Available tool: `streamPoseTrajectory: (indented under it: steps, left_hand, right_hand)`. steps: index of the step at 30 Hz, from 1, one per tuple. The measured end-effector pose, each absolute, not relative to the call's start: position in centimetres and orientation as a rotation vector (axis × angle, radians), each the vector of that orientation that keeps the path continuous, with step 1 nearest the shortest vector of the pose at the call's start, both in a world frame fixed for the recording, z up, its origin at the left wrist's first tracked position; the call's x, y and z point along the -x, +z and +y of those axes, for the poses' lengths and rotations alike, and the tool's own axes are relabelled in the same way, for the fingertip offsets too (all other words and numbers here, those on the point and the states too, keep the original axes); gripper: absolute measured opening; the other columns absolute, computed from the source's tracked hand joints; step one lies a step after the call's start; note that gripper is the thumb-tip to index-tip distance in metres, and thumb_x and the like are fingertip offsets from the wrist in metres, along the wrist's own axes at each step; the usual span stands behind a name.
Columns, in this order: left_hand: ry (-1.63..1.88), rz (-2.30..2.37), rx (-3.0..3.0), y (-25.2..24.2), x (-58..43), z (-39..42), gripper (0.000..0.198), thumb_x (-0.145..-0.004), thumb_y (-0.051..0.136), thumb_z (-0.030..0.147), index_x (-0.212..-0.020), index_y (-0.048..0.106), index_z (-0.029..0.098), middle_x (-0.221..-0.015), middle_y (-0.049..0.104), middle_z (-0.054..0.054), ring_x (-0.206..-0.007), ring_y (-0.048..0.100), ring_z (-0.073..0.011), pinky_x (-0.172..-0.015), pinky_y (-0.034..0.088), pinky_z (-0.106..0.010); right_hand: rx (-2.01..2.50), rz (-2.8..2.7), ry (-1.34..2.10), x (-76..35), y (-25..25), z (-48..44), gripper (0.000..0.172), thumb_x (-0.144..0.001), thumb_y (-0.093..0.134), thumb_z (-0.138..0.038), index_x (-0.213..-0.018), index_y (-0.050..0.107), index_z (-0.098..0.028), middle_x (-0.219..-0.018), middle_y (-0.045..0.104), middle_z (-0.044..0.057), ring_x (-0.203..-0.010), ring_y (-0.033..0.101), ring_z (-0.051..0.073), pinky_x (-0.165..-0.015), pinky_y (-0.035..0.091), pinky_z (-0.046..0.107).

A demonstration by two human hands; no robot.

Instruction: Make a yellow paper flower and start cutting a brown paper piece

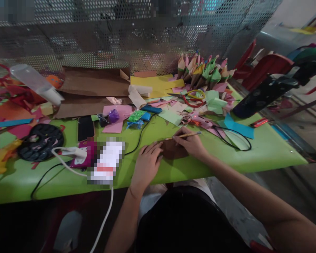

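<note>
A piece of brown paper [174,150] lies on the green table close to my body. My right hand [191,142] is closed on a thin wooden pencil-like stick [192,134], held low over the paper's top edge with one end pointing left. At the paper's left edge rests my left hand [149,160], its fingers stretched out and touching the sheet; its fingertips are partly hard to make out. Behind my right hand lies a pink glue gun [201,121] with its black cord.
Yellow and red-handled scissors [195,97], coloured paper scraps and a bunch of paper cones [208,70] stand behind. A dark bottle [255,98] is at right. To the left are a phone [86,129], a black palette [40,142], a power strip [80,156] and cables.
</note>
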State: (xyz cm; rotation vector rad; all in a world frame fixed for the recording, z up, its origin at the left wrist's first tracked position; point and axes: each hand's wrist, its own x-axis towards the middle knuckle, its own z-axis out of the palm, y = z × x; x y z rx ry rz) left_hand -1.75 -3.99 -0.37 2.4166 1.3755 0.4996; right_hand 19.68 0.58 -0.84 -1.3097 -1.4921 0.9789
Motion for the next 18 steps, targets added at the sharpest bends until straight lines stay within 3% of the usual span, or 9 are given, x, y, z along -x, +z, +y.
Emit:
streamPoseTrajectory:
  steps: [12,18]
  left_hand:
    - [0.478,1.368,-2.387,0.1,1.6,-3.9,0.027,-0.099,0.052,0.011,-0.119,0.064,0.022,-0.148,0.063,-0.005,-0.142,0.055,-0.0222,-0.121,0.039,-0.046]
    - [0.471,1.381,-2.371,0.2,1.5,-3.8,0.028,-0.101,0.051,0.019,-0.126,0.064,0.023,-0.148,0.064,-0.006,-0.142,0.054,-0.0211,-0.121,0.040,-0.045]
  right_hand:
    - [1.332,-1.525,1.126,-20.5,0.3,-2.0,0.027,-0.079,0.071,-0.043,-0.072,0.055,-0.023,-0.062,0.056,-0.003,-0.054,0.050,0.013,-0.051,0.038,0.026]
    - [1.296,-1.497,1.249,-21.0,0.9,-3.9,0.030,-0.077,0.076,-0.043,-0.069,0.057,-0.021,-0.057,0.056,-0.004,-0.051,0.048,0.011,-0.049,0.037,0.024]
